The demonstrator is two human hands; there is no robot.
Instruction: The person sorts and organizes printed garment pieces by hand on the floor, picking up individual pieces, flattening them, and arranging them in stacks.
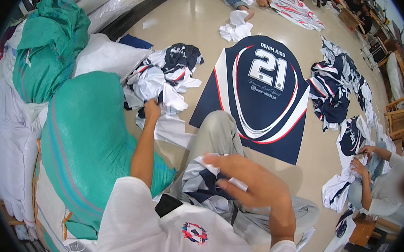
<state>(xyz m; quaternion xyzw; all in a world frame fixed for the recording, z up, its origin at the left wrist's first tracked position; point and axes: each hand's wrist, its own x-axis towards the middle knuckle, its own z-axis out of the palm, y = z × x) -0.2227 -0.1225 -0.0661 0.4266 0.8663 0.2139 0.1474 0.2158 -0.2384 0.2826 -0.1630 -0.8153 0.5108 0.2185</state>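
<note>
My left hand [152, 110] is closed on the near edge of a heap of white and navy fabric pieces [161, 78] on the floor. My right hand [253, 178] is blurred by motion over my lap, its thumb and fingers apart. White and navy fabric scraps [200, 180] lie in my lap beneath it; whether it pinches one is unclear. In front of my knee, a navy jersey panel [268, 116] with white and red curves lies flat on the floor. It bears writing and a large number.
A stuffed green sack [87, 141] is close on my left, with another green sack [47, 49] behind it. Navy and white fabric [329, 92] is heaped at right. One co-worker [385, 183] sits at right; another person's hands [263, 0] work on red-and-white fabric [295, 8] ahead.
</note>
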